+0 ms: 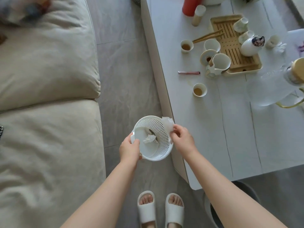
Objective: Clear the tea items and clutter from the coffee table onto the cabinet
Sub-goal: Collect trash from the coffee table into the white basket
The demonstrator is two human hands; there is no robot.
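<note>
The left hand [130,148] grips the rim of a round white perforated plastic basket [158,134], held over the grey floor between sofa [49,99] and coffee table [230,137]. The right hand [181,137] pinches a crumpled white tissue [167,125] at the basket's far rim. Small ceramic cups [199,90] and a slatted bamboo tray [233,51] sit farther along the table's smooth white top; its near end lies bare.

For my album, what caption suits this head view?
Two hands drop tissue into a white basket beside the cluttered table.
</note>
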